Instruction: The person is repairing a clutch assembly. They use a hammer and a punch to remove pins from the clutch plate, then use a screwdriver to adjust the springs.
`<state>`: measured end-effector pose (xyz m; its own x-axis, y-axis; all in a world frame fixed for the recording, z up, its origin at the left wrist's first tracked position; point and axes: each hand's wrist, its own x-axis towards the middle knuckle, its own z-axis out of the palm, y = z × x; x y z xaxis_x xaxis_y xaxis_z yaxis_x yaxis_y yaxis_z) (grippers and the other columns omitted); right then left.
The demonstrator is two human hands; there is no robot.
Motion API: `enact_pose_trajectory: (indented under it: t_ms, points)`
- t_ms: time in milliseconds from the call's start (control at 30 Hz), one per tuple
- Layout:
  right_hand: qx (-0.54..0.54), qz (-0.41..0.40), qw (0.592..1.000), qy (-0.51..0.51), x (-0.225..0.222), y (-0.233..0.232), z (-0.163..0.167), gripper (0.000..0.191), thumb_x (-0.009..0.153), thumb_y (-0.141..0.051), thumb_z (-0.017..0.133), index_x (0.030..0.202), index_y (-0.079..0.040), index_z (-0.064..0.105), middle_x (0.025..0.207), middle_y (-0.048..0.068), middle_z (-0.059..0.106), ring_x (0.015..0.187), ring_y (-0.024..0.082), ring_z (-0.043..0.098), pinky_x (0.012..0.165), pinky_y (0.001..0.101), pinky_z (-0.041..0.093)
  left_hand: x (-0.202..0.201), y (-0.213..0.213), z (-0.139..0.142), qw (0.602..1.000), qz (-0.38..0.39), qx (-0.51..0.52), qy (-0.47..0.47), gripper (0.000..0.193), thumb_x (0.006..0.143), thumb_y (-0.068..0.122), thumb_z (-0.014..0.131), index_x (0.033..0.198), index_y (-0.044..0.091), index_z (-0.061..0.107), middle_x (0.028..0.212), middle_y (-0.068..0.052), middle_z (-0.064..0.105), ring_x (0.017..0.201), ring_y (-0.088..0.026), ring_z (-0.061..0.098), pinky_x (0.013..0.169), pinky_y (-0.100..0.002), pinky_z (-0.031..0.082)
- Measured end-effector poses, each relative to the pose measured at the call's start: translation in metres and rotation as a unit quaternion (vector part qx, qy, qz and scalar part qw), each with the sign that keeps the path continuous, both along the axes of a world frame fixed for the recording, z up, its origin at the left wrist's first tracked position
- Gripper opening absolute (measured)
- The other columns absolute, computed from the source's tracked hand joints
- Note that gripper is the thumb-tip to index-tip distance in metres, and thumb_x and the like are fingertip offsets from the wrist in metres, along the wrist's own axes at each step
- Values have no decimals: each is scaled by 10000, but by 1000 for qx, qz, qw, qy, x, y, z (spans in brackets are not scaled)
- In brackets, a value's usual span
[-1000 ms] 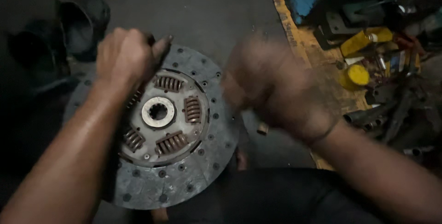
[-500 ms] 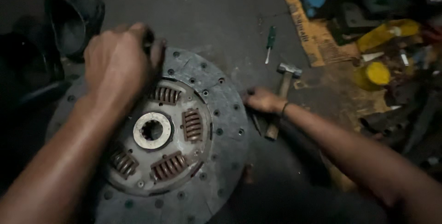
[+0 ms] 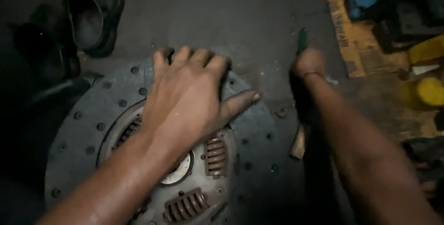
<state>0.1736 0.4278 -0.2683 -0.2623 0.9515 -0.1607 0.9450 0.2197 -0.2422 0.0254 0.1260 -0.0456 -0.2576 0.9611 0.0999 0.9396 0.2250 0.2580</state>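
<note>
Down on the dark floor, a big round clutch disc fills the lower left of the frame, its grey friction ring dotted with rivet holes and its centre set with rusty coil springs around a splined hub. From where I stand, the person's left hand lies flat on the disc's upper part, palm down, fingers spread toward the far rim and the thumb stretched out to the right across the grey ring; it presses on the plate rather than gripping anything. Over at centre right, well apart from the left, the right hand is curled into a fist around a slim green-handled tool, whose green end sticks up above the knuckles; I cannot tell what kind of tool it is, as the rest is hidden. Just below that wrist, a wooden handle lies on the floor beside the disc's right edge. At the upper left sits a pair of dark shoes, near the disc's rim. Along the right side a worn yellowish board lies on the floor, with a yellow container at the far right edge among dim, cluttered objects too dark to make out.
</note>
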Motion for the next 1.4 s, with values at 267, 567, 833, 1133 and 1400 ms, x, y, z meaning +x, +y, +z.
enact_pose_trajectory:
  t_ms: [267,567,833,1133,1400]
  points:
    - [-363,-111,754,537,39,-35,121,162,995,-110,598,1092,-2,670,962,109,713,810,223,699,677,330,586,15,-10,29,999,30,-5,-10,687,826,643,675,1157,44,732,1186,-207,685,1134,-355,560,1015,-570,310]
    - [-477,214,687,504,81,-185,262,274,825,59,620,1085,-20,589,958,111,689,916,259,707,868,443,600,17,-18,40,998,59,-22,-19,668,853,653,647,1124,48,725,1161,-195,681,1180,-349,556,1039,-559,323]
    - [-453,216,586,636,73,-226,278,159,999,-179,667,1009,-37,596,904,84,607,894,220,620,848,382,529,12,-17,31,997,62,-37,-36,652,844,635,687,1145,59,726,1139,-183,694,1174,-334,572,1071,-535,347]
    - [-425,133,663,602,75,-233,270,332,1032,-435,576,983,-109,539,852,44,516,834,209,522,759,373,470,12,-14,28,996,62,-55,-32,680,853,667,672,1146,55,723,1098,-170,704,1131,-326,592,1070,-561,350]
    - [-448,255,603,609,80,-235,278,710,1082,-655,325,1014,-32,659,881,95,615,886,257,607,875,434,517,11,-15,28,998,52,-13,-22,691,829,646,703,1174,47,719,1133,-197,693,1148,-362,588,1035,-587,332]
